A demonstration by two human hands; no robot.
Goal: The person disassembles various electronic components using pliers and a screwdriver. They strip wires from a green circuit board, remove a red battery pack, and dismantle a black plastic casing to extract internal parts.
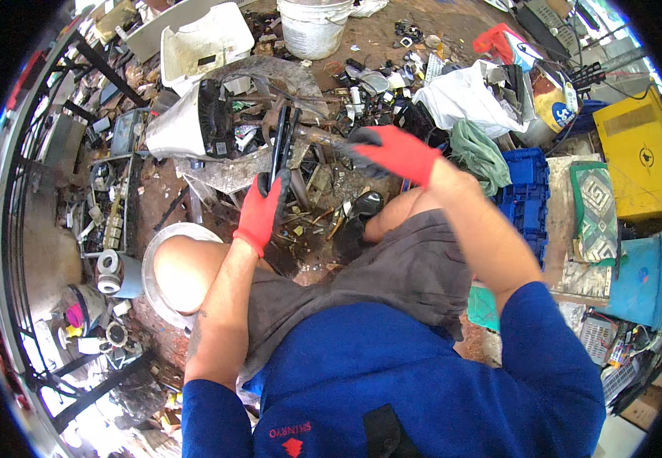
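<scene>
1. One long black part (pixel 280 141): long axis runs away from the person, far end leaning slightly right.
2. Left hand (pixel 261 206): gloved fingers closed around the part's near end; most of its length projects beyond them.
3. Part is right of the white casing (pixel 172 128).
4. Right hand (pixel 396 151): blurred, apart from part; cannot tell finger state.

Bright light (pixel 41 391) glares through a metal rack (pixel 102 391) beside littered brown floor (pixel 430 21).
</scene>
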